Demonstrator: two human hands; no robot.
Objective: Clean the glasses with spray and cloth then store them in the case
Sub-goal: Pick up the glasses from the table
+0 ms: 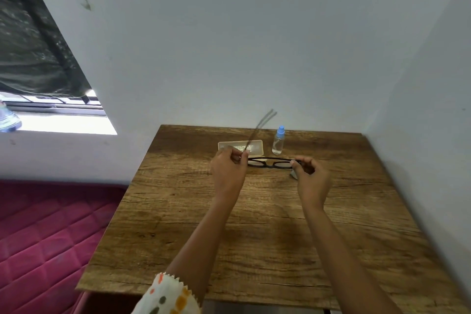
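Black-framed glasses (270,162) are held above the wooden table (254,224), lenses facing me. My left hand (228,171) grips the left hinge, and that temple arm sticks up and away, blurred. My right hand (312,177) pinches the frame's right end. Behind the glasses lies a beige glasses case (256,148), closed as far as I can tell. A small clear spray bottle (277,141) with a blue cap stands upright just right of the case. A grey bit, perhaps the cloth (293,174), peeks out under my right hand.
The table stands in a corner, with pale walls behind and to the right. A pink quilted mattress (46,237) lies low on the left. A window with a dark curtain (30,46) is at upper left.
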